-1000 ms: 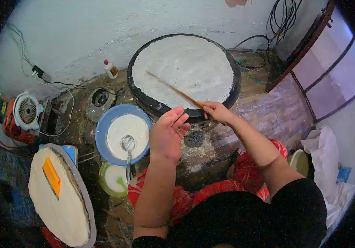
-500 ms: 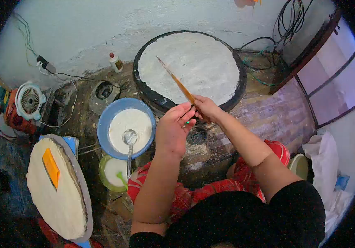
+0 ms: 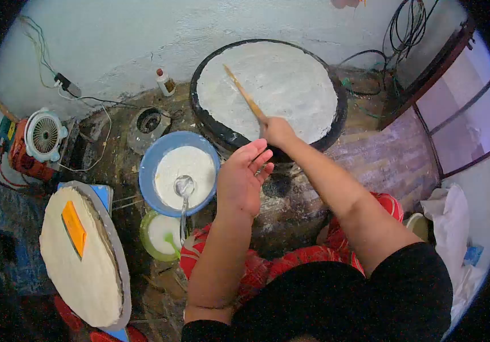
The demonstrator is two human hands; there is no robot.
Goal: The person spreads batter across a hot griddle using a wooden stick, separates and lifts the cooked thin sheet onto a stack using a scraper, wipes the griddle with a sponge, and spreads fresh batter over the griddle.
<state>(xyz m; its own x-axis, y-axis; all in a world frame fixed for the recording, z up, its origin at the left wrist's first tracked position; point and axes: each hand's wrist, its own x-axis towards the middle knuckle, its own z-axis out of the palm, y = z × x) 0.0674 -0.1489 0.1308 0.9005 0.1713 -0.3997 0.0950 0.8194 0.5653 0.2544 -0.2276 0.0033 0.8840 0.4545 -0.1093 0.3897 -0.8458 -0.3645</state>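
My right hand is closed around the lower end of a long, thin wooden spatula. The blade lies over a thin white layer covering a large round griddle with a black rim; whether it touches the layer I cannot tell. Palm turned inward, my left hand is held up just in front of the griddle, fingers stretched and holding nothing. To its left is a blue basin of white batter, with a metal ladle resting in it.
A green bowl with white liquid sits below the basin. At left, an orange-and-black scraper lies on a stack of round pale sheets. A small fan, a bottle and loose cables are around the edges.
My hands, close together at the spatula's handle before, have come apart. The right now grips the spatula alone, its tip a little farther right over the griddle. My left fingers have straightened.
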